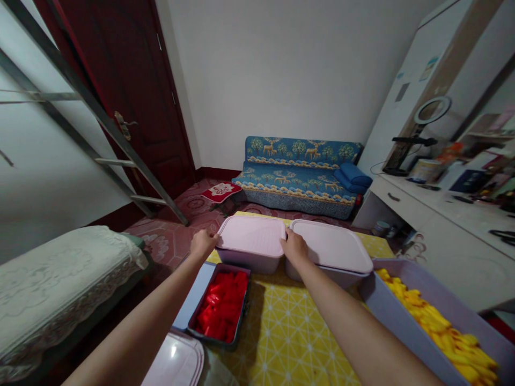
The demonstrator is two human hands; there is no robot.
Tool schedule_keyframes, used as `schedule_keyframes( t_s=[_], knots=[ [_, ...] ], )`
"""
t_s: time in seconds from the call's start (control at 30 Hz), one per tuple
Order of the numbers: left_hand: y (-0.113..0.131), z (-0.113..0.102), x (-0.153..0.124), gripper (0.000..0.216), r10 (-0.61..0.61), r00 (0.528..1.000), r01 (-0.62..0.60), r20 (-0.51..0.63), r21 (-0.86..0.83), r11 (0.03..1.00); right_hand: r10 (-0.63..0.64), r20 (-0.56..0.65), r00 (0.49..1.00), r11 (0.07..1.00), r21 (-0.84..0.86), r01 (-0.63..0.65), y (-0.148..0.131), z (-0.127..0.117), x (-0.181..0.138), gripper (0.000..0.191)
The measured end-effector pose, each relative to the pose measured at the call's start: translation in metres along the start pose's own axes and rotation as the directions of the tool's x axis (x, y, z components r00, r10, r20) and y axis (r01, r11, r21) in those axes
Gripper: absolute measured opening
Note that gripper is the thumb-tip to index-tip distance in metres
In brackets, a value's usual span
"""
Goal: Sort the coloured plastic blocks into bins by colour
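A pink lidded box (251,238) stands at the far side of a table with a yellow patterned cloth (281,332). My left hand (203,242) grips the box's left edge, and my right hand (293,247) grips its right edge, fingers curled over the lid. A second pink lidded box (333,249) stands right beside it, touching my right hand. In front of the held box lies an open tray of red pieces (223,308).
A large grey bin of yellow pieces (434,321) fills the table's right side. A loose pink lid (177,362) lies at the near left. A bed (52,279) stands left, a blue sofa (300,174) behind, a white desk (446,214) right, a metal ladder (100,123) by the door.
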State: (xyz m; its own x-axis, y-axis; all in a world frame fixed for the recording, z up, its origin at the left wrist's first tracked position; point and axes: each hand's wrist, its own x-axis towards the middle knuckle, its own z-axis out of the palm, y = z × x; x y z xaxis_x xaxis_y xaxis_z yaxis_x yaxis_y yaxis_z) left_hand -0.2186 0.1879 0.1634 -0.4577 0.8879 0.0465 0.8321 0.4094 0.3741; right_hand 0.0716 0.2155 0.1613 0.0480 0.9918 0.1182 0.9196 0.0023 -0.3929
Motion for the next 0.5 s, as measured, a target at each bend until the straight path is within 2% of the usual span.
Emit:
schedule_keyframes(
  t_s=[0.23,0.5],
  knots=[
    [0.001,-0.003,-0.002,0.028,-0.012,0.999,0.013,-0.047,0.006,1.0,-0.025,0.015,1.0,1.0,0.012,0.024,0.005,0.009,0.006,0.039],
    [-0.001,0.005,-0.006,0.03,-0.025,0.996,0.024,-0.089,-0.014,1.0,-0.043,0.039,0.998,0.998,0.045,0.041,0.01,0.018,0.01,0.041]
  ],
)
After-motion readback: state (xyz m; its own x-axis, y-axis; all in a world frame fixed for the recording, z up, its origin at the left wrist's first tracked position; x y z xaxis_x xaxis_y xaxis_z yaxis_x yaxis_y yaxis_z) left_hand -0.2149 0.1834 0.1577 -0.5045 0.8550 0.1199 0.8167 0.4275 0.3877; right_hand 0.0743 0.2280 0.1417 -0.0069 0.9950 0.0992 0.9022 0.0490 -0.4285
